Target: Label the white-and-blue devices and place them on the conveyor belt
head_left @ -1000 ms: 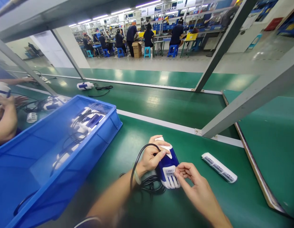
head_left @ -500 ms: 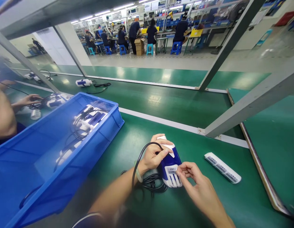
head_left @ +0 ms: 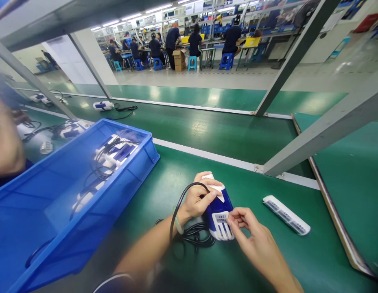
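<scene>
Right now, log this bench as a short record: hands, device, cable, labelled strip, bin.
Left hand: holding the upper end of the blue-and-white device
Right hand: fingers at the barcode sticker's right edge; grip on it unclear
Black cable: arcs past the left hand; coiled part beside the device
White strip: bears barcode labels, lies on the green bench, apart from the right hand
Blue bin: left of the hands, holds similar corded devices
</scene>
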`<act>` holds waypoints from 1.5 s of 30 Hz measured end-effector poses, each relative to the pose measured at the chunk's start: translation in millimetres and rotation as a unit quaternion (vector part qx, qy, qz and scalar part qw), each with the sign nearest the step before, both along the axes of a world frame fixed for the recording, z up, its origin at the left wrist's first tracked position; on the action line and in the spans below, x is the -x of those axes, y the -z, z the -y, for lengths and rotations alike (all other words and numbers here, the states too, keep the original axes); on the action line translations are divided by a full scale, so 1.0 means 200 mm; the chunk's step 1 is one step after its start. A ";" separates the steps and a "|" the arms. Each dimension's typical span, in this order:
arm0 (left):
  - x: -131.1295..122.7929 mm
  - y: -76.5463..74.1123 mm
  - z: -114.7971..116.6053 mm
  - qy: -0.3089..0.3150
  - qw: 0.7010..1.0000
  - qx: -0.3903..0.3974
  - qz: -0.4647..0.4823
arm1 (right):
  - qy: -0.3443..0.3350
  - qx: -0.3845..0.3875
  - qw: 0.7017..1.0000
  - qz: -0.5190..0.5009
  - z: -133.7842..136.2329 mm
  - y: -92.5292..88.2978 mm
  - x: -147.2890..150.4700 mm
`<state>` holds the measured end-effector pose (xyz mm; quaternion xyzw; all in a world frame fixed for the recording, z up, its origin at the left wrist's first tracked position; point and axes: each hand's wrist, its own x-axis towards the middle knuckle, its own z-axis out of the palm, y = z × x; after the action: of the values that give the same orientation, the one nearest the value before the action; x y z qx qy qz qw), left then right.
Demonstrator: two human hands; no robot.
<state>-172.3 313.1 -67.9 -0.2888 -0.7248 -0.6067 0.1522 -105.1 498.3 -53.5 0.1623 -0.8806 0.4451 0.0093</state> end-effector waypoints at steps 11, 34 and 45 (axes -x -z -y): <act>0.00 0.00 0.00 0.006 1.000 -0.005 0.002 | -0.014 -0.041 0.998 -0.037 0.01 0.00 0.00; 0.00 0.02 -0.03 0.017 0.999 -0.024 -0.015 | 0.044 -0.047 0.995 -0.077 0.09 -0.01 -0.13; 0.02 0.04 -0.01 0.024 0.999 -0.026 0.021 | -0.014 0.096 0.994 0.043 0.01 -0.07 -0.10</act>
<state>-176.5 315.7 -76.0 -0.2893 -0.7048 -0.6347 0.1295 -85.9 496.6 -39.5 0.1541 -0.8310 0.5341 -0.0191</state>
